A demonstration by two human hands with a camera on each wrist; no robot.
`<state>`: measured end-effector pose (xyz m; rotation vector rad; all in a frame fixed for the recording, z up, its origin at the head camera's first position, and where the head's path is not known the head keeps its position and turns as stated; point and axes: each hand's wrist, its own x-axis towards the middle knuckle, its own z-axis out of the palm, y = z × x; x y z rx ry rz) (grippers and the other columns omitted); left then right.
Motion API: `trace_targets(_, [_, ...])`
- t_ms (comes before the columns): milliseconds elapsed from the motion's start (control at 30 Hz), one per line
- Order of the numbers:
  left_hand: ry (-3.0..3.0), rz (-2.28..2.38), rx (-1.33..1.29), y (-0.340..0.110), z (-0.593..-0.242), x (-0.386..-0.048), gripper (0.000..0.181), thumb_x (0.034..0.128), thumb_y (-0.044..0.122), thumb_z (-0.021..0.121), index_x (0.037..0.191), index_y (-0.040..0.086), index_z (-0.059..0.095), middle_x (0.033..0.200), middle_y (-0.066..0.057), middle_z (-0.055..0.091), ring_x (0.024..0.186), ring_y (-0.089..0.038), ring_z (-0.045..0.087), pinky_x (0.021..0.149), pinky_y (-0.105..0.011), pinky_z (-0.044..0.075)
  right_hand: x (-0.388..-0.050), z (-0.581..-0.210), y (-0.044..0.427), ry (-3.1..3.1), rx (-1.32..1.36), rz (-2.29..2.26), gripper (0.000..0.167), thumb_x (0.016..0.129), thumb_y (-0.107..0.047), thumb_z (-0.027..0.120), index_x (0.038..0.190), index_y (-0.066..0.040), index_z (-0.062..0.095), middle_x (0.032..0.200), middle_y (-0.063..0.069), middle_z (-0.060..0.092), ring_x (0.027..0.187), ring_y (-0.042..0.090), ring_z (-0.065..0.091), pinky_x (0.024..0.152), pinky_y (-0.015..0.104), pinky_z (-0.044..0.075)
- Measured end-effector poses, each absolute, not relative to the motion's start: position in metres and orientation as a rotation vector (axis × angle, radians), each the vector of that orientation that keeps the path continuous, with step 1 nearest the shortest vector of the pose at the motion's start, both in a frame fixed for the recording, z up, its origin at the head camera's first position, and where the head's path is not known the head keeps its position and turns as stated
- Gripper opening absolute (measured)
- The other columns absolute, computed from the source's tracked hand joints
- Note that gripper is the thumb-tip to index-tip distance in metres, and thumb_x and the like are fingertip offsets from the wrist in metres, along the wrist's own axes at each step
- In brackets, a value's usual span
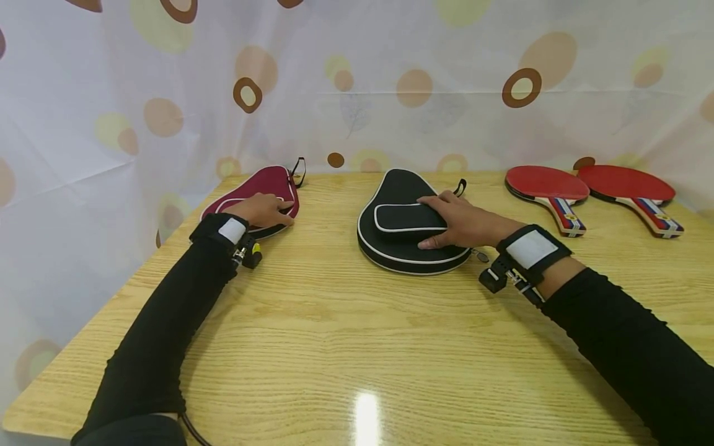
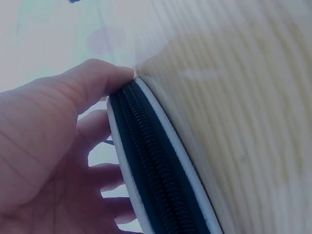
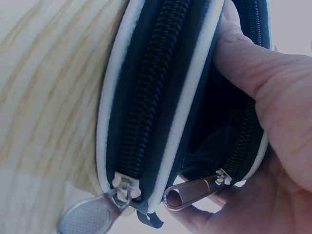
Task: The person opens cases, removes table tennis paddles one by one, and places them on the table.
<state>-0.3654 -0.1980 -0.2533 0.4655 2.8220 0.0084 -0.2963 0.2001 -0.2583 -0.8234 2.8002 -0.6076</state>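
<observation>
At the back left of the table lies a dark red table tennis bat case (image 1: 272, 179) with white piping. My left hand (image 1: 264, 210) holds it by its right side; the left wrist view shows the thumb at the edge of its zipped black side (image 2: 156, 161) and the fingers beyond. A black bat case (image 1: 406, 183) lies flat in the middle. Over its raised front pocket (image 1: 409, 218) my right hand (image 1: 464, 222) grips, thumb on the near side. Two metal zipper pulls, one on the case (image 3: 87, 214) and one on the pocket (image 3: 192, 193), hang beside that hand.
Two red bats, one left (image 1: 546, 182) and one right (image 1: 625, 183), lie at the back right, handles toward me. A patterned curtain (image 1: 357, 80) hangs behind the wooden table (image 1: 312, 334). A cable (image 1: 192, 428) runs by the left arm.
</observation>
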Motion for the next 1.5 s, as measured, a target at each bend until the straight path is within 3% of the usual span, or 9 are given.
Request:
trace_targets(200, [2.824,0.008,0.462,-0.203,-0.251,-0.363,0.063,0.1031,0.036,0.054,0.156,0.009,0.034,0.156,-0.029,0.034,0.143,-0.045,0.034,0.110,-0.053,0.036,-0.297,-0.259,0.200,2.798,-0.822,-0.613,0.088,0.092,-0.035,0.076,0.156,-0.002,0.025,0.143,0.030,0.029,0.130,0.046,0.037,0.109,0.061,0.033])
trace_targets(533, [2.829,0.018,0.455,-0.211,-0.250,-0.362,0.063,0.1028,0.035,0.054,0.156,0.007,0.034,0.154,-0.029,0.037,0.119,-0.036,0.051,0.091,-0.045,0.039,-0.297,-0.258,0.200,2.805,-0.820,-0.608,0.088,0.092,-0.034,0.076,0.156,-0.002,0.026,0.142,0.029,0.030,0.129,0.046,0.038,0.109,0.061,0.033])
trace_targets(767, [2.834,0.019,0.472,-0.218,-0.252,-0.366,0.063,0.1022,0.034,0.054,0.155,0.006,0.034,0.154,-0.029,0.037,0.126,-0.039,0.049,0.096,-0.047,0.040,-0.297,-0.259,0.200,2.817,-0.812,-0.595,0.089,0.091,-0.037,0.076,0.156,-0.002,0.027,0.141,0.030,0.031,0.129,0.046,0.038,0.108,0.061,0.034])
trace_targets(1000, [2.835,0.012,0.461,-0.225,-0.251,-0.366,0.063,0.1019,0.034,0.054,0.154,0.005,0.035,0.151,-0.031,0.039,0.119,-0.040,0.052,0.093,-0.048,0.040,-0.297,-0.258,0.201,2.823,-0.809,-0.587,0.089,0.091,-0.037,0.076,0.156,-0.002,0.027,0.142,0.030,0.031,0.130,0.046,0.037,0.108,0.062,0.034])
trace_targets(1200, [2.836,0.023,0.425,-0.235,-0.250,-0.366,0.063,0.1018,0.034,0.055,0.154,0.006,0.035,0.152,-0.032,0.037,0.129,-0.042,0.048,0.099,-0.052,0.040,-0.297,-0.259,0.201,2.816,-0.811,-0.588,0.089,0.091,-0.037,0.076,0.156,-0.002,0.026,0.143,0.030,0.030,0.130,0.046,0.037,0.109,0.062,0.033])
trace_targets(1500, [2.832,0.058,0.375,-0.250,-0.247,-0.362,0.062,0.1023,0.033,0.054,0.154,0.005,0.034,0.152,-0.035,0.034,0.125,-0.041,0.048,0.093,-0.050,0.040,-0.297,-0.258,0.201,2.813,-0.808,-0.587,0.089,0.091,-0.038,0.076,0.156,-0.002,0.026,0.143,0.030,0.030,0.130,0.047,0.037,0.108,0.062,0.033])
